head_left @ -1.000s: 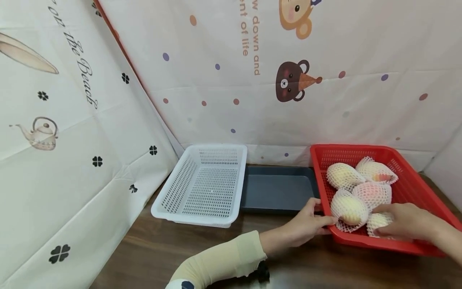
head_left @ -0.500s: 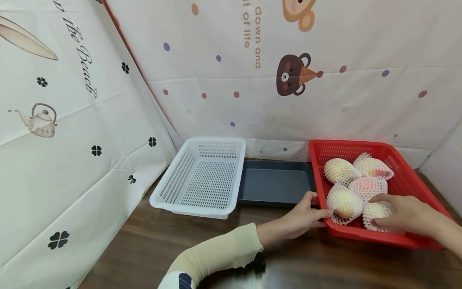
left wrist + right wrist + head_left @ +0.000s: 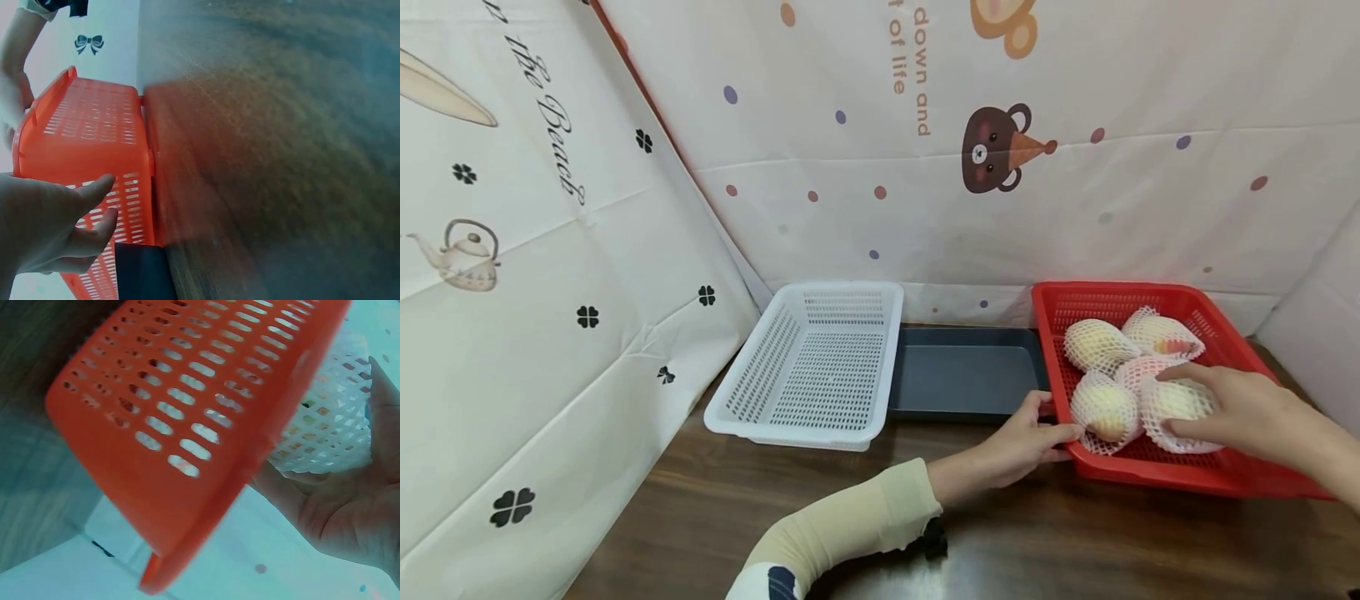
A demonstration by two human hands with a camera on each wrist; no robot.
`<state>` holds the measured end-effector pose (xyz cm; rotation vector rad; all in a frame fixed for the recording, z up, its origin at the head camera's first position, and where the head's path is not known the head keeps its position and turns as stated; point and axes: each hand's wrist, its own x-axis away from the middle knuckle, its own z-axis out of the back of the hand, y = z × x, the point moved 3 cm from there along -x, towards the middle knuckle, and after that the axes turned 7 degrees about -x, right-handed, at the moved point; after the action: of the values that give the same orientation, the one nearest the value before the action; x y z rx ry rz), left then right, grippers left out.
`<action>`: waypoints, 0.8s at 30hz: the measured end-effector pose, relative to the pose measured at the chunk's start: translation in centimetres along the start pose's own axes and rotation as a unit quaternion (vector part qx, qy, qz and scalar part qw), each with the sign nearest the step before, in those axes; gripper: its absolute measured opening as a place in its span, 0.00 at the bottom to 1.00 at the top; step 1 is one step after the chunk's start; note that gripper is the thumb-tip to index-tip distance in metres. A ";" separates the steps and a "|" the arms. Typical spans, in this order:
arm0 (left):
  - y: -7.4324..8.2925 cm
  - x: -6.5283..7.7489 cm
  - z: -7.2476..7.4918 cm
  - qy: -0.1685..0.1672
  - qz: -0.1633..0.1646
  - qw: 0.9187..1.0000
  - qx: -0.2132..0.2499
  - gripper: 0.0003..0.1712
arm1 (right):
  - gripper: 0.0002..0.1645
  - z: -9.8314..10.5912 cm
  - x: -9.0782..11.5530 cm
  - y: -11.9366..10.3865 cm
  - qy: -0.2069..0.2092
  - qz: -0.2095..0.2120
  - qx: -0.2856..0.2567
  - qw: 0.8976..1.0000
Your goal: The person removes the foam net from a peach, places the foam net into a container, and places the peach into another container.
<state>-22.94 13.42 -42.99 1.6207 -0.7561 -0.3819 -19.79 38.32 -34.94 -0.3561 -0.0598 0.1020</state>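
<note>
A red plastic basket stands at the right with several yellow and reddish fruits in foam nets. My left hand grips its near left rim, the thumb on top and the fingers against the outer slotted wall. Inside the near side of the basket, my right hand holds a yellow fruit in a white foam net. The right wrist view shows that netted fruit between thumb and fingers, just above the rim. Partly behind it lies a reddish netted fruit.
A white slotted basket stands at the left with its mesh floor bare. Between the two baskets lies a dark grey tray. The brown wooden table meets patterned cloth walls at the back and left.
The right hand has raised the near netted fruit slightly, and it now covers more of the reddish fruit. My left hand stays on the rim. The head view has shifted a little.
</note>
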 end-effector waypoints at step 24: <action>1.4 3.4 3.5 0.021 -0.040 0.995 -0.091 0.29 | 0.47 0.9 1.0 -5.7 0.051 0.045 -0.008 0.998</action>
<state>-22.99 8.47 -41.78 1.4847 -0.6086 -0.4606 -18.39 33.42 -32.04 -0.3792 0.0571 0.1717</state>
